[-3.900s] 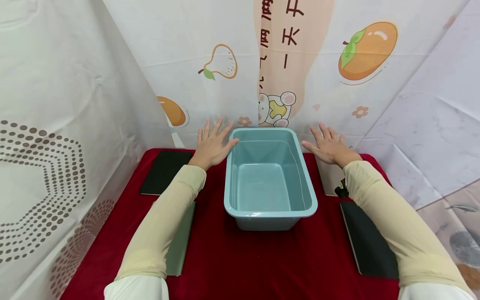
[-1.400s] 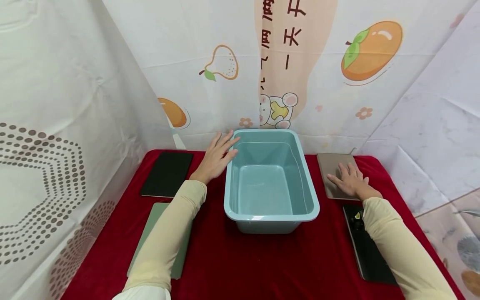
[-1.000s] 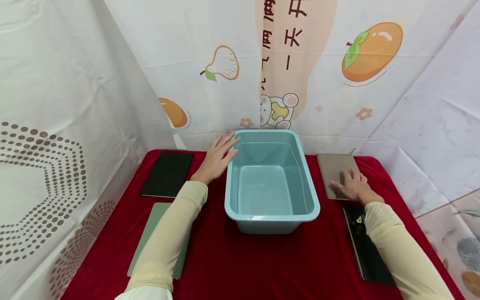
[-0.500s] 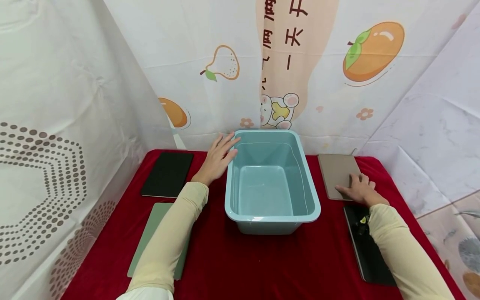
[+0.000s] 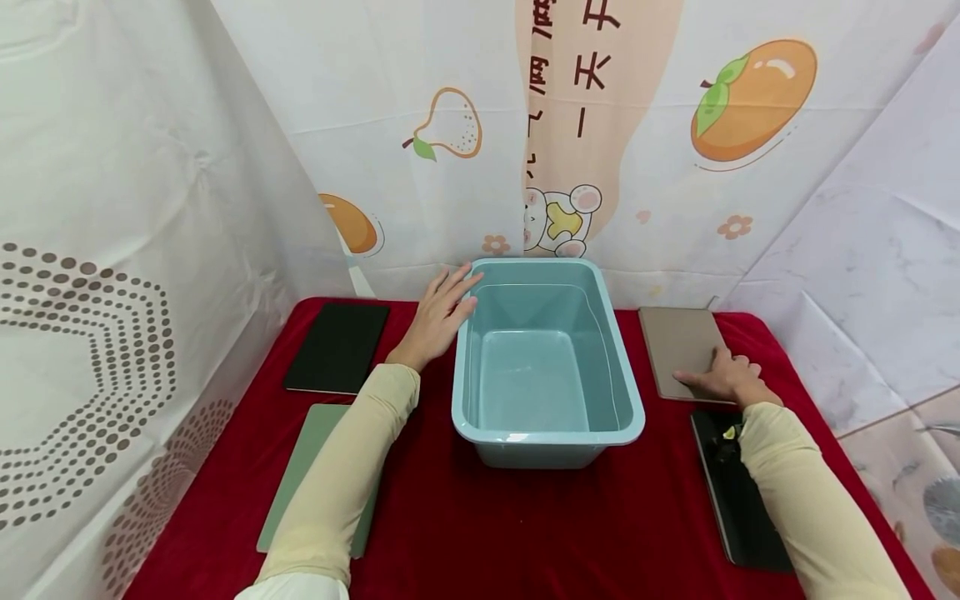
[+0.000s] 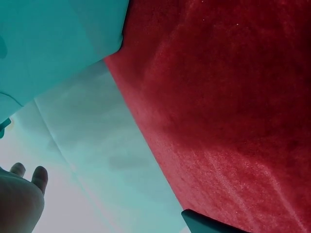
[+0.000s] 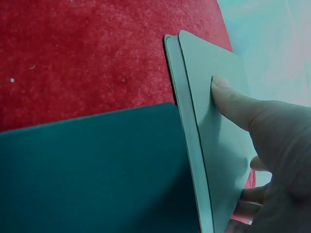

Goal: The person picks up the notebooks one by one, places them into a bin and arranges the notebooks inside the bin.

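Fingers of the right hand (image 5: 726,379) grip the tan notebook's (image 5: 678,346) near edge, thumb on top.

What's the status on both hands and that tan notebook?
Left hand open, flat against the blue tub. Right hand gripping the tan notebook at its near edge, lifting it. Black notebook lies just behind, nothing blocking.

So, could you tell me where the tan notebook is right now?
In the head view, the tan notebook lies right of the blue tub, under the right hand.
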